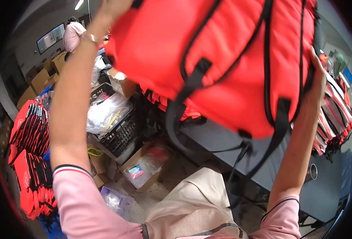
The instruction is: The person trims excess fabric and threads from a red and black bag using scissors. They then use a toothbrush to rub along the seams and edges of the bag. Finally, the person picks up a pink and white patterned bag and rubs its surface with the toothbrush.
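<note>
Item in hand: one large red padded bag [223,59] with black straps and black piping, raised high and filling the upper centre and upper right of the frame; its straps hang loose toward the lower centre.

Left hand [112,8], top of the frame left of centre: it meets the bag's upper left corner; the fingers are cut off by the frame edge, so we cannot tell how the grip is set; a bracelet [90,38] sits on the wrist.

Right hand [317,79], right side of the frame: fingers pressed along the bag's right edge, wrapped round its side panel; the grip looks closed on the fabric.

Handling note, as we judge it: both sides should carry the bag evenly; the dangling straps want watching, since they swing close to the table [223,141] edge below and could catch there.

Around, listed by place: grey table under the bag, centre to lower right; a row of red and black folded bags [335,115] on its right end; more stacks of red bags [30,155] at the left edge; black plastic crate [122,133] holding clear plastic wrap, left of centre; open cardboard box [144,165] on the floor beneath; brown cartons [40,77] at upper left; another person [73,34] in pink at upper left, apart from us.
</note>
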{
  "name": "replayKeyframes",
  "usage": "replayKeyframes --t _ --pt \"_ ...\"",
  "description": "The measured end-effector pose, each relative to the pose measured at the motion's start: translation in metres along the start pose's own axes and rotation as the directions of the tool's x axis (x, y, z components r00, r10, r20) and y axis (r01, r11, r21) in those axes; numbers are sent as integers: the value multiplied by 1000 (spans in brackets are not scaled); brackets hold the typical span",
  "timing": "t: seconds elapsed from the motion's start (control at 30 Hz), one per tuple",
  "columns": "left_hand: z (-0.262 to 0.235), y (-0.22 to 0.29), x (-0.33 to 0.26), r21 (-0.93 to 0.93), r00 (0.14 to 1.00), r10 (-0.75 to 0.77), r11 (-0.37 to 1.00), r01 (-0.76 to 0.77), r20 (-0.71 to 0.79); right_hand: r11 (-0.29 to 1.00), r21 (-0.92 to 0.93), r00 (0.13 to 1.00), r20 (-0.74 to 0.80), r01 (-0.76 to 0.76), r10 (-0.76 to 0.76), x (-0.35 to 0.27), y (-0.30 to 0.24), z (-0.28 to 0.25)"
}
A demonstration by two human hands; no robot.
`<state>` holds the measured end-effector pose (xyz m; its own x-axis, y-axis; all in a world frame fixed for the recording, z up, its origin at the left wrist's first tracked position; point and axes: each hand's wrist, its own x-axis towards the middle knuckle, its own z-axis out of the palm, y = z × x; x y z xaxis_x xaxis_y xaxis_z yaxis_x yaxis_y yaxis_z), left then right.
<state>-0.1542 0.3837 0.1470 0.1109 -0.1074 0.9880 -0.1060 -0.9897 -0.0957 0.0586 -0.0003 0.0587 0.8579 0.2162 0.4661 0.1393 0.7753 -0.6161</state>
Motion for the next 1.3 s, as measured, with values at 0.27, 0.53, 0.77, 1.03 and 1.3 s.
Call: replayKeyframes --t 0.27,0.53,0.77,1.03,1.3 --pt "55 3 -6 461 734 -549 813 356 401 949 -268 930 -362 -163 58 136 220 13" --pt "151 -93 -146 279 531 -381 923 265 757 945 -125 841 -500 -304 204 131 281 -27" --pt "214 -80 -122 54 297 -210 887 459 932 893 -315 928 -292 -322 232 178 286 -77" --pt "245 -98 -185 42 439 -279 879 476 854 583 -681 882 -448 -443 147 89 308 -101" --pt "223 -47 -175 72 794 -459 879 472 399 464 -880 972 -189 -103 -142 119 143 -238"
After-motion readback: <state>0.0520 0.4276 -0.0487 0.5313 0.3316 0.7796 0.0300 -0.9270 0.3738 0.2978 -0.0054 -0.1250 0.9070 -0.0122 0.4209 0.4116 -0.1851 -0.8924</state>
